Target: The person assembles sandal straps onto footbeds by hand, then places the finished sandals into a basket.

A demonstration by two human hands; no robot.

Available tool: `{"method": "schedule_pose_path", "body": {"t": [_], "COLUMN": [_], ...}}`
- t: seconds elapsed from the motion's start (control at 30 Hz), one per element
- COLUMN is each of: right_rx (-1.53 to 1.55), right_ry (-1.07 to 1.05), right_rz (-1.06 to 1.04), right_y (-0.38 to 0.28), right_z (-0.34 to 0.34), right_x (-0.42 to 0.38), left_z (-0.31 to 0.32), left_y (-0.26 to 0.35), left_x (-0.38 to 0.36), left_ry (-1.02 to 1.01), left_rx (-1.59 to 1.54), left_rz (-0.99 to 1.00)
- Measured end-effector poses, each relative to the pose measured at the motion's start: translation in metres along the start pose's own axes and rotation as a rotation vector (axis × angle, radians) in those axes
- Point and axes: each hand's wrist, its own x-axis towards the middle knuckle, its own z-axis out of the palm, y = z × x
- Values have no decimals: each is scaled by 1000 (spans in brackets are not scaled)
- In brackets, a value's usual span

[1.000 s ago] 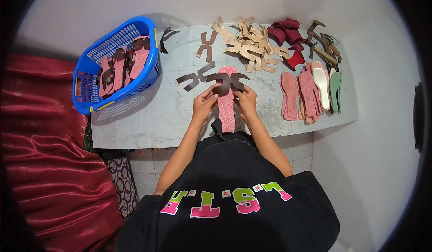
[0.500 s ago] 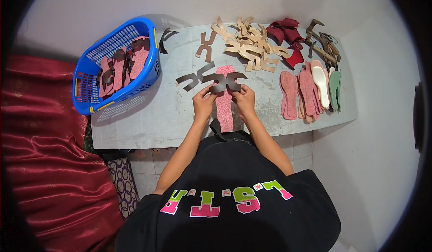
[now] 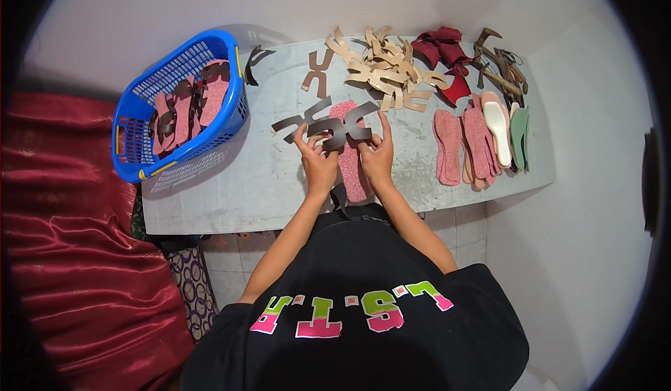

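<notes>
You are now pressing both your left hand (image 3: 318, 162) and right hand (image 3: 377, 159) further up the pink textured insole (image 3: 351, 174) near the tabletop's (image 3: 231, 188) front edge, fingers seemingly pinching the dark brown X-shaped strap piece (image 3: 339, 131), which has been tilting askew across its top.

A pale grey, scuffed surface (image 3: 231, 195) stands against a plain white wall (image 3: 140, 13), with white floor tiles (image 3: 461, 230) beneath and shiny red satin fabric (image 3: 70, 251) at left.
</notes>
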Motion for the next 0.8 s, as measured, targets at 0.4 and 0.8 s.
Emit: {"method": "schedule_pose_path", "body": {"t": [0.4, 0.8], "right_rx": [77, 589], "right_ry": [-41, 14], "right_rz": [-16, 379], "right_y": [4, 10], "right_z": [2, 9], "right_x": [0, -1], "left_z": [-9, -10], "left_y": [-7, -24], "left_x": [1, 1], "left_ry": [-57, -113], "left_rx": [160, -372], "left_rz": [52, -197]}}
